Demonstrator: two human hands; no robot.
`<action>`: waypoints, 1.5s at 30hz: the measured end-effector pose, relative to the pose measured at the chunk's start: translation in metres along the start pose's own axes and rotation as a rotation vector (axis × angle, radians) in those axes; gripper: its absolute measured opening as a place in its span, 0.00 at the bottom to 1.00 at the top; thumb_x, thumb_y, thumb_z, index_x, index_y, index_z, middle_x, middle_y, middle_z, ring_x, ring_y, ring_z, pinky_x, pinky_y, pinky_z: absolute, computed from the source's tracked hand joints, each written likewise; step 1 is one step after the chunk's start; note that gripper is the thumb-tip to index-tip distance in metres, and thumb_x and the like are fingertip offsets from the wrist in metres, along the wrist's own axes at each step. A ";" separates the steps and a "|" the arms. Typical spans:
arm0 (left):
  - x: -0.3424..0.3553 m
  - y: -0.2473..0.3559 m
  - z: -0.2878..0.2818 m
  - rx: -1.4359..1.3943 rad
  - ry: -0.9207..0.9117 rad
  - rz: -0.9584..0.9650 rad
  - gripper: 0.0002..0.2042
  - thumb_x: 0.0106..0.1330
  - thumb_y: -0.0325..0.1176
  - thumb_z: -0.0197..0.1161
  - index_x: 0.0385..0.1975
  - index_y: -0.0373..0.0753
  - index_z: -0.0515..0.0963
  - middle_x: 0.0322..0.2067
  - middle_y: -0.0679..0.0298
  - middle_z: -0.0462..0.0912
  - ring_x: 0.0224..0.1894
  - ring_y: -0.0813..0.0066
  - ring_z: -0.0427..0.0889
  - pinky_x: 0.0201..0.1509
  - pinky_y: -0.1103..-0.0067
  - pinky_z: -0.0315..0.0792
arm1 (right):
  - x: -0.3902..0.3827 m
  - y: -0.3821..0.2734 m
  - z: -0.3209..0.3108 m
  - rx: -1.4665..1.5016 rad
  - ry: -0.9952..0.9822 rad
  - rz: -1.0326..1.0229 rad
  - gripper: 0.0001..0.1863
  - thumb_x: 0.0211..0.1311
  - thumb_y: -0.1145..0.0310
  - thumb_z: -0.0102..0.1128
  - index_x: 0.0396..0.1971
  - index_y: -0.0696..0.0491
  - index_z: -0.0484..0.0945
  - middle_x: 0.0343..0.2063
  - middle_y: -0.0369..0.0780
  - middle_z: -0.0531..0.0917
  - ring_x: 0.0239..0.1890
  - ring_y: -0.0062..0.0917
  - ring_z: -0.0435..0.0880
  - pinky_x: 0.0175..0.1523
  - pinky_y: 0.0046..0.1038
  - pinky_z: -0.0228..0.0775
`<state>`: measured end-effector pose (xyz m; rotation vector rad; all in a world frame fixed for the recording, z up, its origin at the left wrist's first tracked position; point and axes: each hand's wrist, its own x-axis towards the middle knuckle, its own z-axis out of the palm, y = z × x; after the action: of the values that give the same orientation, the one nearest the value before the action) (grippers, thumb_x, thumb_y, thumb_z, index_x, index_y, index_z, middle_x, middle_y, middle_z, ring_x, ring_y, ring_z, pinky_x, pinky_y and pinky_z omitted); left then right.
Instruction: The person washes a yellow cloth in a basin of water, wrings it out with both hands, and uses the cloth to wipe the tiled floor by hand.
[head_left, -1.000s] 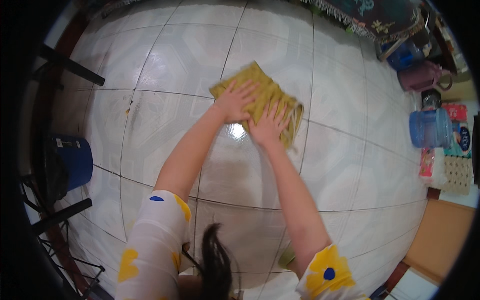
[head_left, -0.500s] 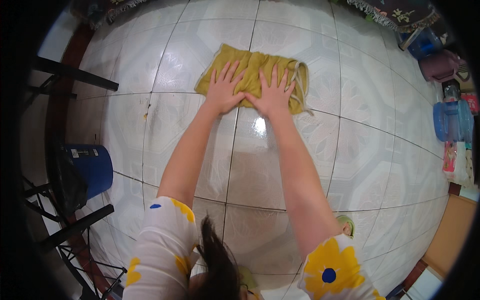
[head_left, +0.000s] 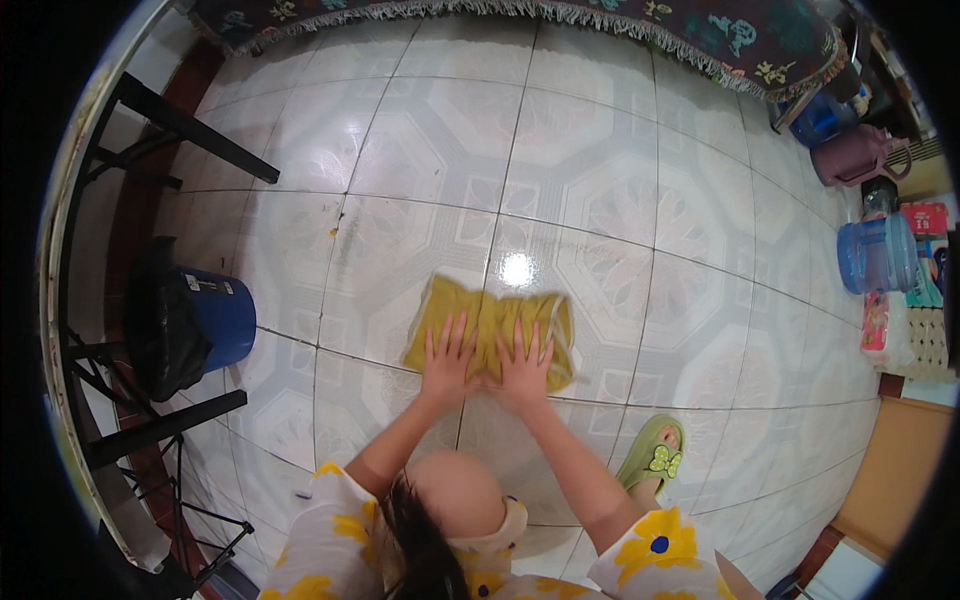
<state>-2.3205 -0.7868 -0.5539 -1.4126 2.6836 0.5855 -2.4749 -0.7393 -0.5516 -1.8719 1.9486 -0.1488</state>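
A yellow-green cloth (head_left: 462, 300) with pale edging lies spread and slightly bunched on the tiled floor (head_left: 590, 290). My left hand (head_left: 448, 362) presses flat on its near left part, fingers spread. Beside it my right hand (head_left: 523, 362) lies flat on the near right part, fingers also spread. The thumbs nearly meet at the cloth's near edge. Neither hand grips the cloth; both rest on top of it. Light shines off the floor just beyond the cloth.
On the left stand a blue bin (head_left: 228, 320) with a black liner and black metal legs (head_left: 215, 140). A fringed, patterned drape (head_left: 560, 12) hangs at the back. To the right are a purple jug (head_left: 855, 157) and a clear blue container (head_left: 878, 255). My foot wears a green slipper (head_left: 650, 450).
Both hands have drawn the cloth back toward me across the floor, and my arms are more bent. My knee and more of the green slipper now show.
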 end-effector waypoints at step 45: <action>-0.059 -0.035 -0.005 -0.011 -0.103 -0.249 0.40 0.53 0.57 0.51 0.59 0.32 0.57 0.65 0.52 0.36 0.67 0.55 0.31 0.61 0.47 0.28 | 0.012 -0.049 0.026 -0.149 -0.128 -0.370 0.35 0.51 0.49 0.52 0.58 0.48 0.61 0.64 0.45 0.47 0.66 0.46 0.36 0.61 0.58 0.27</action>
<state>-2.2570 -0.7600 -0.5465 -1.6374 2.3801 0.6323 -2.4201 -0.7495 -0.5599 -2.2665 1.5507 0.0073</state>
